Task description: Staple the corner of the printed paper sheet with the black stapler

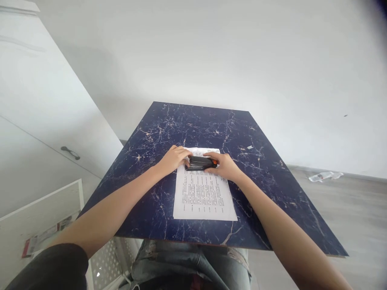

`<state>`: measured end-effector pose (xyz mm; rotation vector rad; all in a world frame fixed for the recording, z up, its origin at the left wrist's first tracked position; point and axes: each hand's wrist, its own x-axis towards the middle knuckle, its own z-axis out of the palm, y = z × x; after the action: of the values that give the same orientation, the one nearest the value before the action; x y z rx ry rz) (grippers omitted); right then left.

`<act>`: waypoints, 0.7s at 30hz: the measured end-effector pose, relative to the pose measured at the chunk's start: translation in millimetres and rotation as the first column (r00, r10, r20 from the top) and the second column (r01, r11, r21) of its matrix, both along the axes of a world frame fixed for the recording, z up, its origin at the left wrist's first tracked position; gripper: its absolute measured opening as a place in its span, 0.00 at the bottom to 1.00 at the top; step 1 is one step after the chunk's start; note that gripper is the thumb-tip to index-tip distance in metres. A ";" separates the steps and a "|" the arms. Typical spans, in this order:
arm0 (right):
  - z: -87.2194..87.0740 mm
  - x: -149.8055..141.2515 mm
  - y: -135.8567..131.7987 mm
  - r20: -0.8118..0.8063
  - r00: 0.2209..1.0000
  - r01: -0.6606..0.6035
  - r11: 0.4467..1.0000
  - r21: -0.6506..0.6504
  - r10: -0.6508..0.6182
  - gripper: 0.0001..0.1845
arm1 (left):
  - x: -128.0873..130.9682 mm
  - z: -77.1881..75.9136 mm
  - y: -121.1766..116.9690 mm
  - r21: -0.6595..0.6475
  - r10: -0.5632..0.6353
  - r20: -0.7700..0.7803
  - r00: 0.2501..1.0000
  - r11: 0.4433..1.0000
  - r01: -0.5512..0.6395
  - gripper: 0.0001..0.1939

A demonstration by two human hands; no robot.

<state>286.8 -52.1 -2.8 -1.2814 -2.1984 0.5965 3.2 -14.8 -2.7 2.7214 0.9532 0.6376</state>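
Observation:
A black stapler (200, 162) with an orange part at its right end lies across printed sheets of paper (205, 203) on the dark blue marbled table. My left hand (174, 158) grips the stapler's left end, fingers on top and thumb toward the near side. Around its right end close the fingers and thumb of my right hand (224, 166), next to the orange part. The hands and the stapler hide some of the print on the upper half of the paper.
A small white scrap (250, 147) rests on the table (193, 121) to the right. White drawers with a dark handle (70, 152) stand at the left, and a white wall rises behind. A clear plastic package (325, 176) lies on the floor at the right.

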 end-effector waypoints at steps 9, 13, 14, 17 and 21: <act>-2.3 -4.0 -2.8 -0.113 0.987 -0.122 0.989 -0.079 0.113 0.45 | -35.2 -4.2 28.1 -0.157 0.010 0.067 0.998 0.988 0.001 0.15; 4.3 0.4 -7.1 0.012 0.999 -0.033 0.995 -0.094 0.035 0.41 | -64.8 -9.1 45.4 -0.188 0.298 0.145 0.944 0.945 -0.269 0.13; 6.8 5.8 -9.7 0.041 0.999 -0.026 0.995 -0.092 0.030 0.39 | -68.3 -10.1 47.2 -0.183 0.336 0.134 0.932 0.933 -0.310 0.12; 12.8 38.2 -24.9 0.085 0.996 -0.019 0.997 -0.072 0.025 0.35 | -69.9 -12.4 48.1 -0.125 0.373 0.050 0.926 0.923 -0.365 0.11; 9.8 115.2 -58.0 0.095 0.994 0.071 0.993 -0.092 -0.062 0.35 | -65.3 -14.9 47.5 -0.099 0.383 0.008 0.924 0.919 -0.381 0.13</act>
<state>402.0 -110.1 7.0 -1.4522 -2.2146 0.6350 -62.2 32.7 -17.6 2.4515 1.4873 0.6686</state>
